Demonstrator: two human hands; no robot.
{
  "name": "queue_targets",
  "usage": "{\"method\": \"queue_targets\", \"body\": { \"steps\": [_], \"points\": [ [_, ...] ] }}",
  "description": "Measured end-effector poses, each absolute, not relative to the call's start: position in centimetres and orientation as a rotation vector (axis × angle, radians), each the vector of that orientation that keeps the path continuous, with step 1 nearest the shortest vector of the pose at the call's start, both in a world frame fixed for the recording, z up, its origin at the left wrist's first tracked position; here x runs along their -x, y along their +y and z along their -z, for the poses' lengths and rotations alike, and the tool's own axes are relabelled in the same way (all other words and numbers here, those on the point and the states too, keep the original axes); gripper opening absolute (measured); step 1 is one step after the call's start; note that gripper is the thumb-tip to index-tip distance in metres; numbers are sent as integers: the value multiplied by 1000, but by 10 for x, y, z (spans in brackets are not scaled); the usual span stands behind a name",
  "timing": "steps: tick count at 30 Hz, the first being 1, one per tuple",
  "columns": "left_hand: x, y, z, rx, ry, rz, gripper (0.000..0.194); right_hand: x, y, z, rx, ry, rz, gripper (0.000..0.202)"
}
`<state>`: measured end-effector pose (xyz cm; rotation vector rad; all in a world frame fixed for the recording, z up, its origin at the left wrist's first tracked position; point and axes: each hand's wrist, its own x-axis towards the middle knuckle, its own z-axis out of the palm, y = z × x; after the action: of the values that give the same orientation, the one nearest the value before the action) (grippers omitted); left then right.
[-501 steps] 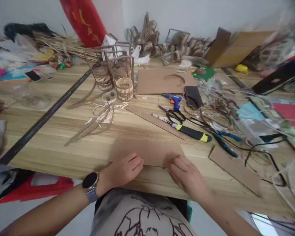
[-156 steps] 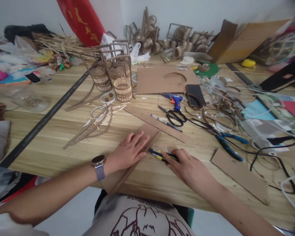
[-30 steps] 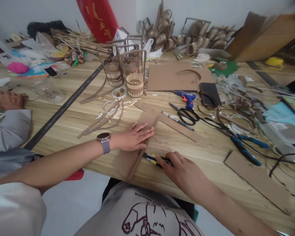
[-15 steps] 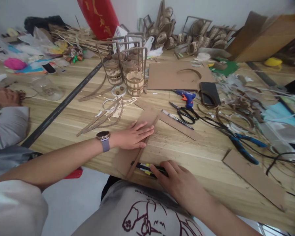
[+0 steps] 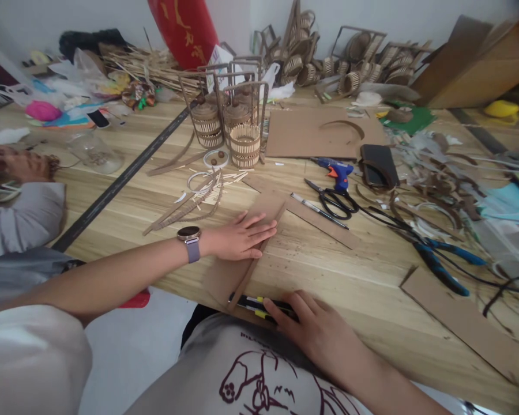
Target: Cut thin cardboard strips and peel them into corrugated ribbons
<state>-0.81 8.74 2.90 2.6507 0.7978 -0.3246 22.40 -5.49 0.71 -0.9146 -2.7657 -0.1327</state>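
With our left hand (image 5: pixel 237 237) spread on the cardboard (image 5: pixel 225 278), which slants from one to seven o'clock and seems light, stiff but creasable, best held by its broad face, our right hand (image 5: pixel 318 324) grips the knife (image 5: pixel 247 303).

Left hand (image 5: pixel 244 237) covers part of the cardboard (image 5: pixel 225 275), right hand (image 5: pixel 318 323) hides some cutter (image 5: pixel 251 304), top edge crops the banner (image 5: pixel 185 31)!
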Motion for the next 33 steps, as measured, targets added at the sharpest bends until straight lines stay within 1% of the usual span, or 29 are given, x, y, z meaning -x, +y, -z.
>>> {"method": "queue_targets", "body": {
  "steps": [14, 19, 21, 23, 25, 26, 28, 29, 31, 33],
  "points": [
    [10, 91, -24, -2699, 752, 312, 65, -221, -60, -8, 790, -2776, 32, 35],
    [15, 92, -18, -2659, 762, 174, 67, -253, -61, -20, 786, -2790, -1, 34],
    [18, 88, -19, -2638, 798, 45, 69, -277, -61, -22, 891, -2714, 41, 35],
    [17, 79, -25, -2626, 896, -144, 63, -300, -58, -22, 1072, -2602, 122, 35],
    [12, 62, -34, -2615, 1097, -309, 47, -317, -49, -19, 1288, -2477, 212, 39],
    [9, 52, -39, -2595, 1240, -308, 42, -322, -42, -17, 1419, -2415, 239, 43],
    [2, 33, -48, -2546, 1347, -42, 41, -329, -26, -11, 1639, -2326, 258, 49],
    [0, 26, -51, -2501, 1344, 84, 36, -330, -17, -8, 1714, -2306, 255, 51],
    [-1, 20, -57, -2377, 1374, 147, 23, -330, -1, -1, 1792, -2293, 253, 50],
    [5, 24, -62, -2193, 1412, 84, 21, -327, 8, 3, 1820, -2296, 270, 48]
  ]
}}
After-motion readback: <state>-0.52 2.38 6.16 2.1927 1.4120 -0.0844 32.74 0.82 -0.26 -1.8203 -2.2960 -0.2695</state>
